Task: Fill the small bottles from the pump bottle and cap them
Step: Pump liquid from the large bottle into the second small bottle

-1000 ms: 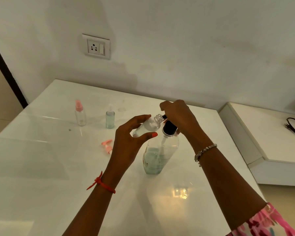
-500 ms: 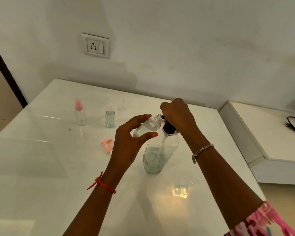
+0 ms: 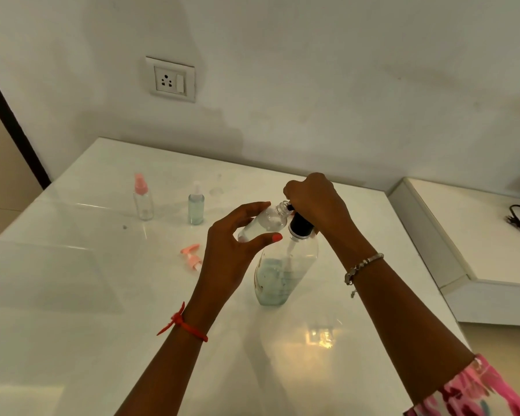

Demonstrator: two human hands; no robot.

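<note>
1. The white desk [image 3: 72,295] carries everything.
2. The pump bottle [image 3: 282,274] stands upright near the desk's middle. It is clear, with a black collar and bluish liquid in its lower part.
3. My right hand [image 3: 315,199] is clenched over the pump head, grasping it from above.
4. My left hand [image 3: 231,253] grasps the small bottle [image 3: 261,225] between thumb and fingers.
5. That small bottle is uncapped and tilted, its open neck right at the black spout under my right hand.
6. Farther back on the left stand a pink-capped bottle [image 3: 143,202] and a clear-capped bottle [image 3: 196,207] holding bluish liquid.
7. A loose pink pump cap [image 3: 192,256] lies on the desk just beside my left hand.
</note>
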